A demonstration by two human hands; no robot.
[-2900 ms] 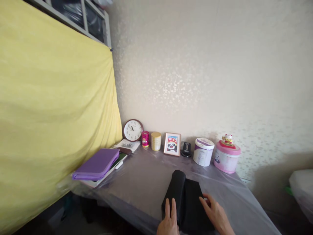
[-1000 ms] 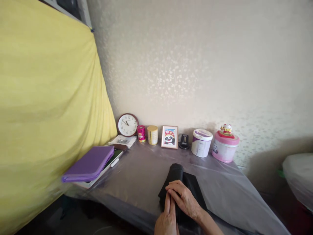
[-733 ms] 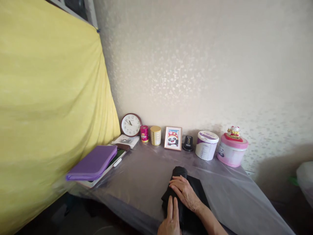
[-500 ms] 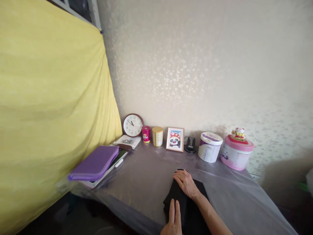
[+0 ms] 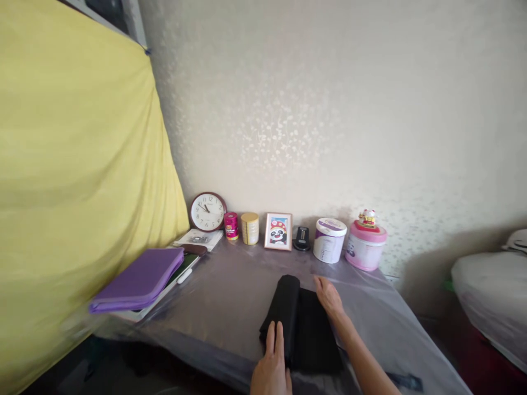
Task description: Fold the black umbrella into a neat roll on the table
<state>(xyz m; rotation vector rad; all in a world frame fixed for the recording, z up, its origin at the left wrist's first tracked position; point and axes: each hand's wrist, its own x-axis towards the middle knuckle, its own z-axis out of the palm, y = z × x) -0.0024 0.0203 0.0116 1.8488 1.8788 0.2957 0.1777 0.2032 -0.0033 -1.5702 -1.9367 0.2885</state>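
A black folded cloth (image 5: pixel 315 329) lies near the table's front edge. Its left part forms a thick folded roll, and a flatter panel extends to the right. At the near end of the roll is my left hand (image 5: pixel 272 365), two fingers stretched out along the fabric. My right hand (image 5: pixel 329 296) rests by the far right corner of the flat panel, fingers extended and close together. Whether its fingertips touch the cloth I cannot tell.
Along the wall stand a clock (image 5: pixel 208 212), a pink can (image 5: pixel 231 226), a yellow-lidded tin (image 5: pixel 250 228), a picture frame (image 5: pixel 278 231), a black stand (image 5: pixel 302 239), a white tub (image 5: pixel 329 241) and a pink tub (image 5: pixel 365 247). A purple folder (image 5: pixel 138 278) lies at left.
My right hand has lifted off the top of the roll and moved right to the flat panel's edge. More of the cloth shows. My view has swung slightly right.
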